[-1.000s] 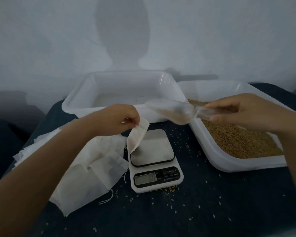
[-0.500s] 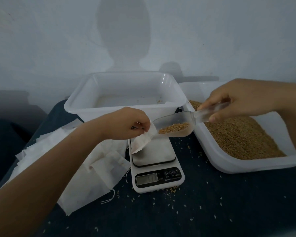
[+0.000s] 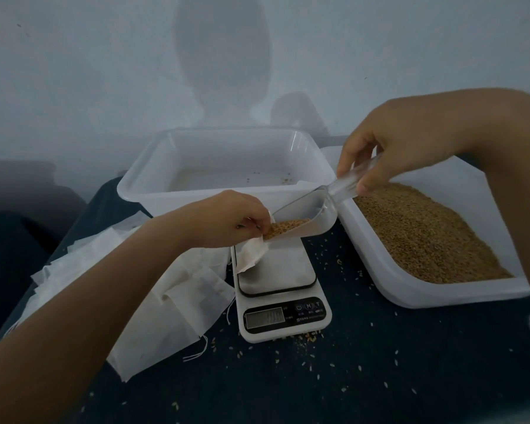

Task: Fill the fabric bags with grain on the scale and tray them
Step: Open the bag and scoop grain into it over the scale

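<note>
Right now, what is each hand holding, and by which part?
Left hand pinches the fabric bag at its open top edge. Right hand holds the clear scoop by its handle.

Fabric bags (image 3: 166,304): off-white, plain. Grain (image 3: 423,234): golden-brown. Scoop (image 3: 306,215): clear. Scale (image 3: 283,296): white body, silver-grey platform, black control strip. Trays (image 3: 227,166): translucent white. Tabletop (image 3: 380,371): dark navy, speckled with pale grains. Wall (image 3: 104,71): pale grey-blue.
</note>
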`<state>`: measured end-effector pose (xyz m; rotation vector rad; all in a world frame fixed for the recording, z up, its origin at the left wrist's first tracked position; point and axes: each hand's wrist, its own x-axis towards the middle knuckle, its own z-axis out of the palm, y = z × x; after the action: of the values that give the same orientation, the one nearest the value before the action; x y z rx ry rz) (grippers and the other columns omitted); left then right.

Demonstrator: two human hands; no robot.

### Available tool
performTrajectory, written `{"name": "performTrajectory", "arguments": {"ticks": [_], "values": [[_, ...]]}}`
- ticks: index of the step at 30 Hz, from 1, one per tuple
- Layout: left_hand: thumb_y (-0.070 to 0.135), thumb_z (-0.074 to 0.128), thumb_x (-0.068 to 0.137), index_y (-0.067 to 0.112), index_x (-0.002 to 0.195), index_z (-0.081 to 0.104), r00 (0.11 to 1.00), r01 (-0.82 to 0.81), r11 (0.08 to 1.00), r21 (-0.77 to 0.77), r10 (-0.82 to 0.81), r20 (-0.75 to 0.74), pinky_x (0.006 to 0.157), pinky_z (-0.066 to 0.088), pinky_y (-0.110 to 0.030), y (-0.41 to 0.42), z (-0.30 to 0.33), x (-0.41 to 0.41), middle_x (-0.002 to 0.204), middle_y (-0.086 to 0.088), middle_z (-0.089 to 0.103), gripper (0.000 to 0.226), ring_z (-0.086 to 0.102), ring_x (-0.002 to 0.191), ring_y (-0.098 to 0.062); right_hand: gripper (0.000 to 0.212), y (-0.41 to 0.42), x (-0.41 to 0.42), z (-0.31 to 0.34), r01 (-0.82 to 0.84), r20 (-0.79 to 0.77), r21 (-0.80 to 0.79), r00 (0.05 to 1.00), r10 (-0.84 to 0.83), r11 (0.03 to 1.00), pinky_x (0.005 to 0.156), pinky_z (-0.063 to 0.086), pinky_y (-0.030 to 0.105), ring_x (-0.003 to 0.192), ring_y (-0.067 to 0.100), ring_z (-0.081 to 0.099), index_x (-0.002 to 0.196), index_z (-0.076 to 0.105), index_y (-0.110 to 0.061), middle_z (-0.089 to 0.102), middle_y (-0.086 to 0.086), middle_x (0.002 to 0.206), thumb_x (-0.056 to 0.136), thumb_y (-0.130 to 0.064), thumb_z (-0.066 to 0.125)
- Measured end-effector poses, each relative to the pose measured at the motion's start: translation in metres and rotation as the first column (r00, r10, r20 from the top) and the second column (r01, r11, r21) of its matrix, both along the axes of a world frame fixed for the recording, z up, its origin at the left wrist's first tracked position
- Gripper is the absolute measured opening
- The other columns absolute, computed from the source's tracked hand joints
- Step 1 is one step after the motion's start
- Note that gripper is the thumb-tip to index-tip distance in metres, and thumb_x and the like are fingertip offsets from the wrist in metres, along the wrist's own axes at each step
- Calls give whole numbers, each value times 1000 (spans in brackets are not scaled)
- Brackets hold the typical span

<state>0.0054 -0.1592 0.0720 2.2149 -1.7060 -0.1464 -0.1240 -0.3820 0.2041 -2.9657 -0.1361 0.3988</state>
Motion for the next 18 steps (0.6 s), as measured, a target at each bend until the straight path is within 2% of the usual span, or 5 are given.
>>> {"name": "performTrajectory", "arguments": {"ticks": [5, 8, 14, 18], "values": [[10, 60, 85, 21, 90, 69, 999, -45, 999, -20, 45, -18, 82, 48, -22, 3, -1, 0, 95, 9, 67, 15, 60, 88, -3, 18, 1, 7, 8, 14, -23, -36, 1000, -15, 999, 60, 43, 24, 54, -4, 58, 83, 68, -45, 70, -18, 72, 67, -42, 75], [11, 60, 84, 21, 92, 69, 997, -65, 997, -35, 64, -35, 81, 47, -19, 4, -1, 0, 98, 6, 69, 15, 61, 90, -3, 18, 1, 8, 10, 10, -23, -71, 1000, -12, 997, 56, 42, 21, 52, -5, 59, 85, 69, -43, 69, -20, 70, 69, -40, 77], [11, 60, 85, 20, 90, 68, 998, -64, 998, -26, 63, -27, 83, 49, -22, 1, -1, 0, 98, 6, 68, 13, 61, 89, -5, 21, 2, 9, 14, 16, -27, -88, 999, -19, 996, 59, 43, 23, 54, -4, 60, 85, 68, -43, 69, -21, 72, 66, -40, 77], [11, 61, 84, 20, 90, 68, 997, -75, 996, -56, 73, -25, 80, 46, -14, 2, -2, 0, 98, 6, 69, 13, 59, 87, -1, 20, -1, 5, 11, 13, -22, -69, 1000, -14, 998, 60, 41, 22, 58, -5, 61, 87, 68, -46, 69, -22, 73, 68, -43, 75]]}}
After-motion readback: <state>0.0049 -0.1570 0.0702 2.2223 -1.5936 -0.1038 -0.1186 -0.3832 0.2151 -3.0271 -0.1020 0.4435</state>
